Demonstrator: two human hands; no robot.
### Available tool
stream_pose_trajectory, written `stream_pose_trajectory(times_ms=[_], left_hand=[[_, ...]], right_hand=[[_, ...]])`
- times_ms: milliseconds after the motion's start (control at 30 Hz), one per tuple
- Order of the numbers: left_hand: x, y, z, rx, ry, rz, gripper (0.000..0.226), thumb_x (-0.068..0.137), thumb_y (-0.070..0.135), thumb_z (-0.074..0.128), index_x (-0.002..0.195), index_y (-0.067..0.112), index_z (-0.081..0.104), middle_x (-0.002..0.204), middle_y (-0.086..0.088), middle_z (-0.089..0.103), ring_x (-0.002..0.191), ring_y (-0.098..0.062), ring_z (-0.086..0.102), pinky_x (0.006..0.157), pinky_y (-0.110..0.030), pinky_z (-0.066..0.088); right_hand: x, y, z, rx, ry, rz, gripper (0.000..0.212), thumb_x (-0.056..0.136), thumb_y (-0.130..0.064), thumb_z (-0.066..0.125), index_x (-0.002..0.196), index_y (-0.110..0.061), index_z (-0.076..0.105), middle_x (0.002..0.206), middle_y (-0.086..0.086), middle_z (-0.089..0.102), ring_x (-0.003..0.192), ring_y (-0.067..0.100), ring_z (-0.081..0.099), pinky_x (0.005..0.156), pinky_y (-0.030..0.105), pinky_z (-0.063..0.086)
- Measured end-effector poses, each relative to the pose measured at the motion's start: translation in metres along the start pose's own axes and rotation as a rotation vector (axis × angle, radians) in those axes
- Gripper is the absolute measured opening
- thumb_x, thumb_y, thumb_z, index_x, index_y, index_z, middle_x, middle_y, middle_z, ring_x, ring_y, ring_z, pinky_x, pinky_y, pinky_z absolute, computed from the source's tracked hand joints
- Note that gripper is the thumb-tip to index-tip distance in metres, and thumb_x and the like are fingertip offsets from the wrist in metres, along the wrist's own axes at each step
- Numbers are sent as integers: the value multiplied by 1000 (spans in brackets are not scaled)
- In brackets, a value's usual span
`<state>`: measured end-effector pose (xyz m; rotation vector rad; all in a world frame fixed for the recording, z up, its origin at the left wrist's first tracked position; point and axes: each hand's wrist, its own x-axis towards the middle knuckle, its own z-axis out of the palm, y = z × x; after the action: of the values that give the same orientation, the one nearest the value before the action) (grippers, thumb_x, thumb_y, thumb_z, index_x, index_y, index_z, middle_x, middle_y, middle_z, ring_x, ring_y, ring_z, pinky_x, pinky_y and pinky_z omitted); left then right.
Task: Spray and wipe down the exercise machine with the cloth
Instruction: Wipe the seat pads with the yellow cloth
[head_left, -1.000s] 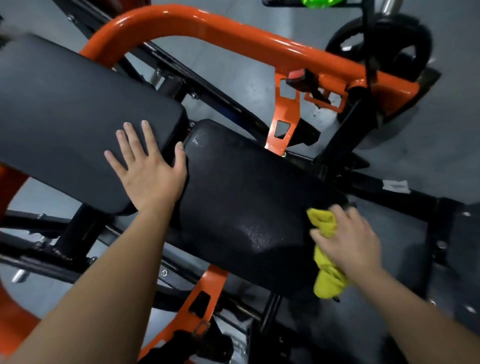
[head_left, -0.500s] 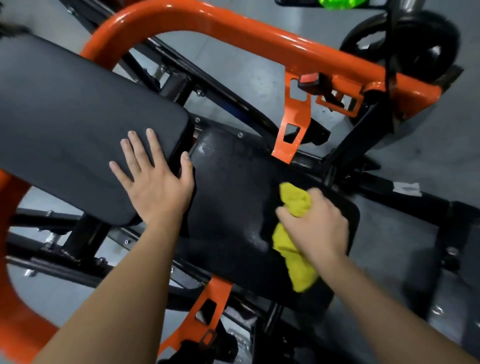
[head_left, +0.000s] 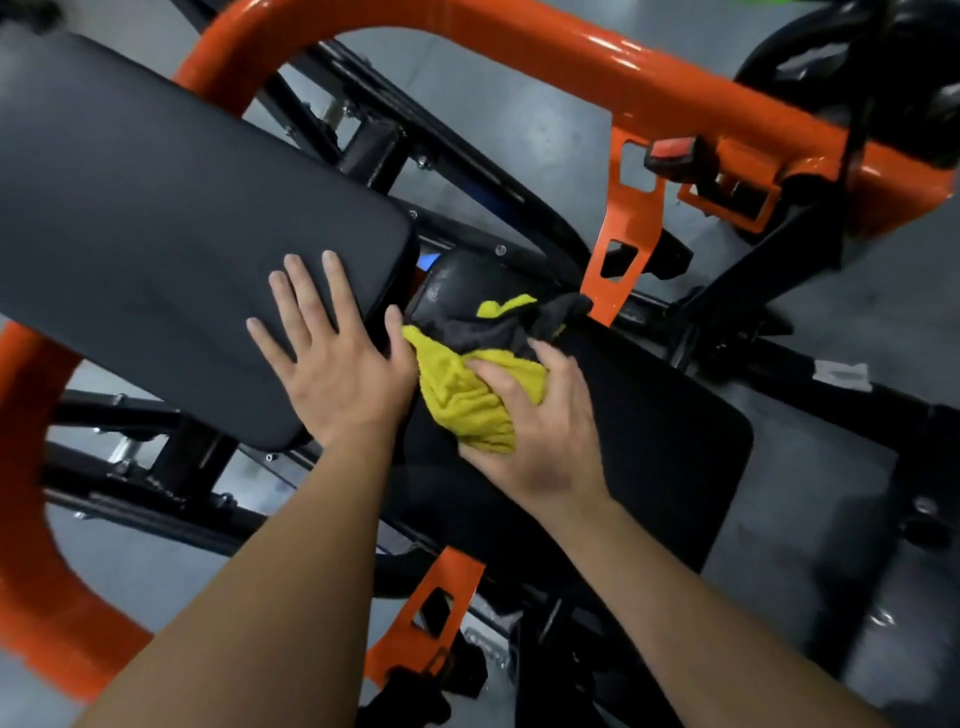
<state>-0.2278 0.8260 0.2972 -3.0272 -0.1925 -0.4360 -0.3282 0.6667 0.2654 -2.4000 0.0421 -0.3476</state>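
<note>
Your right hand (head_left: 535, 441): fingers curled round the cloth (head_left: 467, 405). Soft, limp, likely to bunch; hold the wad's middle under your fingertips. Left hand (head_left: 332, 369): fingers spread flat on the back pad (head_left: 156, 208).

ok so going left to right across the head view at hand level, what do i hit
orange frame tube → back pad → left hand, flat on that pad → yellow cloth → right hand, gripping the cloth → bare end of the seat pad
</note>
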Motion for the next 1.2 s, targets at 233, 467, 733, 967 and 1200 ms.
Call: stream_pose_trajectory(times_ms=[233, 467, 733, 967, 1200], left_hand=[[-2, 1, -4, -4, -21, -15, 76, 100, 51, 32, 165, 21, 11, 173, -10, 6, 159, -27, 3, 126, -60, 3], [-3, 0, -3, -13, -8, -7, 76, 98, 46, 36, 165, 19, 14, 172, -11, 9, 159, -28, 6, 125, -61, 6], [-2, -1, -3, 17, -6, -2, 75, 99, 47, 34, 165, 19, 15, 172, -12, 10, 159, -29, 8, 125, -61, 8], [-2, 3, -5, -1, -4, -16, 76, 96, 45, 38, 165, 20, 17, 172, -11, 10, 159, -27, 7, 125, -60, 7], [-2, 2, -1, 1, -11, -14, 76, 96, 45, 37, 165, 18, 18, 172, -12, 10, 159, -29, 8, 125, -61, 7]], right_hand=[[-115, 72, -47, -34, -98, 146, 86, 45, -34, 97, 118, -27, 53, 124, 12, 39, 110, 41, 50, 88, 48, 56], [-6, 6, -17, 123, 64, 359, 108, 63, -56, 71, 153, -8, 35, 136, 11, 48, 126, 40, 43, 107, 52, 36], [99, -48, 13, -177, 42, 211, 61, 77, -72, 60, 122, -31, 67, 138, 3, 55, 134, 41, 42, 100, 63, 36], [34, 3, -15, -185, 33, 212, 56, 63, -59, 73, 108, -27, 69, 114, 1, 56, 100, 32, 46, 71, 44, 46], [-18, 33, -40, -120, -95, 374, 48, 64, -61, 69, 97, -27, 69, 97, -6, 48, 97, 22, 42, 63, 36, 46]])
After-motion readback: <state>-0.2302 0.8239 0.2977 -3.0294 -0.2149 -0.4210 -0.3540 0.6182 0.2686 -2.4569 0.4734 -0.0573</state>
